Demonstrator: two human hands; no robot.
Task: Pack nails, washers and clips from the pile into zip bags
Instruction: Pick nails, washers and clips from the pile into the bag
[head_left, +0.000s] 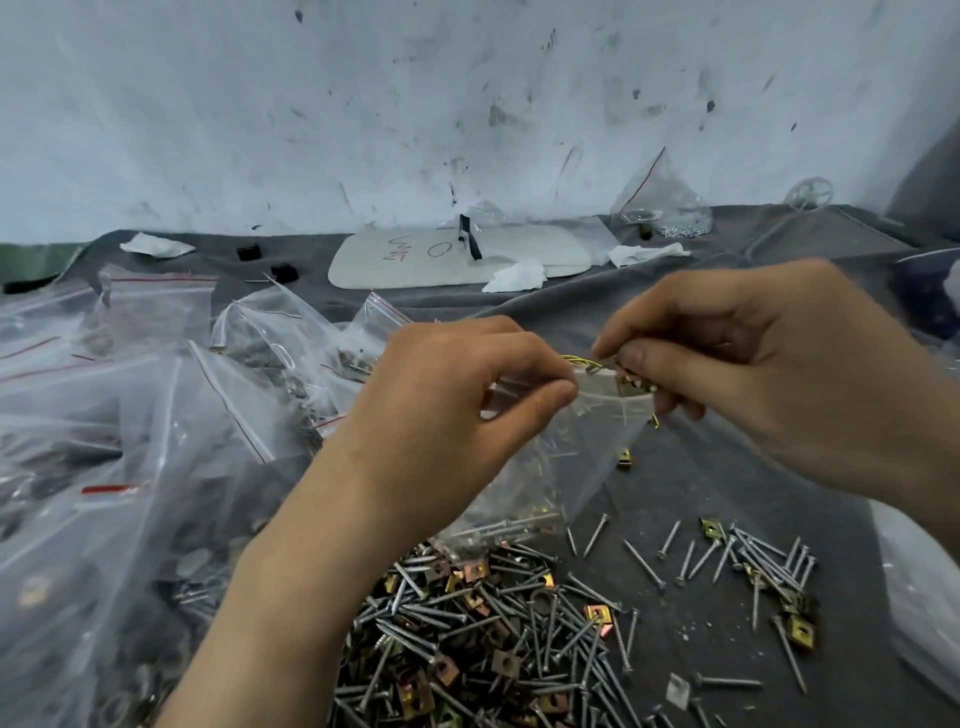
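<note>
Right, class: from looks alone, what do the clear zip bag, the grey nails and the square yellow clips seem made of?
Clear zip bag: thin glossy plastic film, see-through and creased. Grey nails: probably steel, dull silvery sheen. Square yellow clips: likely plated sheet metal, brassy shine.

View 1 of 1: a wide-angle camera worn on my head, facing forward and down. It sits close above the work. My left hand (457, 384) and right hand (769, 364) occupy mid-frame, with my forearms entering from the lower and right edges. Frame centre falls on the zip bag (571, 457), pinched at its mouth by my left hand, and the clip (635, 387) pinched in my right. The pile of nails (493, 634) lies at the lower edge, nearest the lens. The stained wall (415, 104) fills the upper third, farthest away.
</note>
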